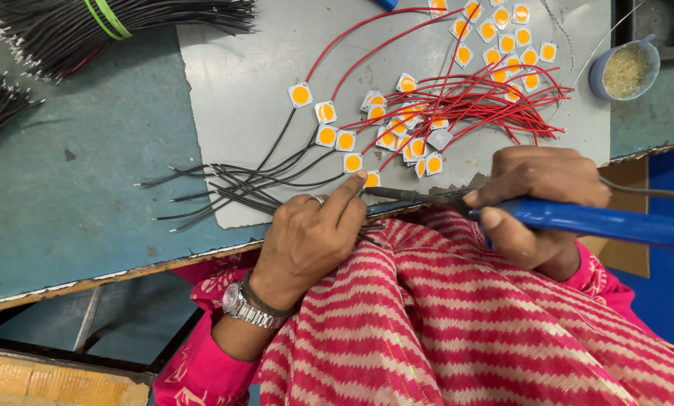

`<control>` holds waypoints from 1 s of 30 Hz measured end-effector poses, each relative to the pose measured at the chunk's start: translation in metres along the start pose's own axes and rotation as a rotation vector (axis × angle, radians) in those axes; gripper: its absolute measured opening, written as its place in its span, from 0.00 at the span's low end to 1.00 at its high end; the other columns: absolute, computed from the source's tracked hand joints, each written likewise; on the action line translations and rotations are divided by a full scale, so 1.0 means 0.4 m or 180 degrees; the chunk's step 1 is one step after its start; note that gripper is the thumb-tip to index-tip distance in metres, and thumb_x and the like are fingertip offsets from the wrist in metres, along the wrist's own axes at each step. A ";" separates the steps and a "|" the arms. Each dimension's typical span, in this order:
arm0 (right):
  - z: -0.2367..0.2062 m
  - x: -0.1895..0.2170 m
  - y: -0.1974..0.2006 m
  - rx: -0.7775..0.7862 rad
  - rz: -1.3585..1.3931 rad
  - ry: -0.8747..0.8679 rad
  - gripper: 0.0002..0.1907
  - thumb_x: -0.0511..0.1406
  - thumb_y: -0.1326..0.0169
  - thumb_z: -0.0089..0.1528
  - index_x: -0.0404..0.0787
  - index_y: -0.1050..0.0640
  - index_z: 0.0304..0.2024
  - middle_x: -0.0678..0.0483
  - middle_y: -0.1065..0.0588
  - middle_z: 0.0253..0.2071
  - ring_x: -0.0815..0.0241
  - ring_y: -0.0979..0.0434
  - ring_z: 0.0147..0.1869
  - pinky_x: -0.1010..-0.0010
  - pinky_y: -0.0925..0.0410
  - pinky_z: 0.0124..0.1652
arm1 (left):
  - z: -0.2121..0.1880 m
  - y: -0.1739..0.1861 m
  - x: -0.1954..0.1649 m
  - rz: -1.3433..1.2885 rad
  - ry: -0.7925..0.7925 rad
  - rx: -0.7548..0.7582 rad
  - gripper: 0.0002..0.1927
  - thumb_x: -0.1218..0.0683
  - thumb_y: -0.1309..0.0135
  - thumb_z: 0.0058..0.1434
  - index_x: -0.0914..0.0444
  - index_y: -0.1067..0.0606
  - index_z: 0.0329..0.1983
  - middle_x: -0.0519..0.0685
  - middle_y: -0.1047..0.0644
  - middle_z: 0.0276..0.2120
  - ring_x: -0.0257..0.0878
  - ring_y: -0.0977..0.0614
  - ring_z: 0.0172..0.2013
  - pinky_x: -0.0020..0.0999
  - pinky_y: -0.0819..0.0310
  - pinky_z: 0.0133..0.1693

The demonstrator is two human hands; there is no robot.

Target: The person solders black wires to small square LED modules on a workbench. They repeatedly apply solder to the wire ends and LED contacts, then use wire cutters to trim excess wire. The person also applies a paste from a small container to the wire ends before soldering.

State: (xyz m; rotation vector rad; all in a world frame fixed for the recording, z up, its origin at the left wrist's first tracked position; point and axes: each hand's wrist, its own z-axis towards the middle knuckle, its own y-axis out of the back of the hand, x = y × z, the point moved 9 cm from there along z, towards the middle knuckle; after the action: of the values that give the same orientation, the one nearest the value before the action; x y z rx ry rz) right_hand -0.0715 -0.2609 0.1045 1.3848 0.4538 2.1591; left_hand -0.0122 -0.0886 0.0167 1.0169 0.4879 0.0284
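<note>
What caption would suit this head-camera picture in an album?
Right hand holds a blue soldering iron to a small LED chip steadied by the left hand.

A teal worktop (pixel 89 173) is carrying a grey mat (pixel 239 83) at its middle. Small square LED chips (pixel 301 95) with red and black wires are lying scattered on the mat. Bundles of black wires (pixel 89 30) are lying far left, and a small blue cup (pixel 624 69) is sitting far right.

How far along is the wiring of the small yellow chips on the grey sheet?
Done: many small square yellow-centred chips already carry red and black wires. In hand: the right hand holds a blue-handled soldering iron, tip at one chip steadied by the left hand. Left: a group of bare chips at the sheet's top.
</note>
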 end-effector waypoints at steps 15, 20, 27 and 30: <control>-0.036 -0.051 0.038 -0.0440 0.0233 -0.0110 0.14 0.36 0.42 0.61 0.29 0.24 0.29 0.48 0.24 0.26 0.63 0.30 0.19 0.76 0.37 0.22 | 0.001 -0.002 0.003 -0.0021 0.0042 0.0004 0.03 0.61 0.45 0.57 0.63 0.27 0.30 0.52 0.18 0.52 0.38 0.23 0.21 0.34 0.26 0.27; -0.074 -0.082 0.059 -0.0920 0.0568 -0.0385 0.14 0.38 0.40 0.63 0.29 0.22 0.37 0.48 0.22 0.30 0.62 0.27 0.21 0.77 0.35 0.23 | -0.002 -0.004 0.005 -0.0090 0.0054 -0.0076 0.03 0.61 0.45 0.57 0.62 0.28 0.30 0.51 0.18 0.52 0.39 0.22 0.22 0.35 0.26 0.28; -0.103 -0.151 -0.042 -0.0358 0.0751 -0.0563 0.14 0.34 0.46 0.74 0.39 0.32 0.59 0.39 0.22 0.55 0.49 0.16 0.52 0.63 0.23 0.53 | -0.017 0.042 0.060 -0.0309 0.0831 -0.0770 0.10 0.61 0.38 0.53 0.65 0.23 0.39 0.51 0.19 0.47 0.46 0.21 0.25 0.39 0.26 0.30; -0.083 -0.180 -0.096 -0.0189 0.1099 -0.0432 0.15 0.29 0.47 0.74 0.41 0.35 0.60 0.37 0.25 0.63 0.49 0.18 0.61 0.60 0.24 0.59 | -0.020 0.051 0.076 -0.0410 0.1093 -0.1053 0.10 0.63 0.37 0.58 0.66 0.22 0.42 0.52 0.19 0.46 0.48 0.18 0.31 0.39 0.24 0.34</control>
State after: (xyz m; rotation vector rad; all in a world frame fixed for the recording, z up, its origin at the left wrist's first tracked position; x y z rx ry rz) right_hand -0.0678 -0.2728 0.0172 1.6620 0.1023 2.3017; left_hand 0.0159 -0.0635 0.0185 0.6547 0.8320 0.1657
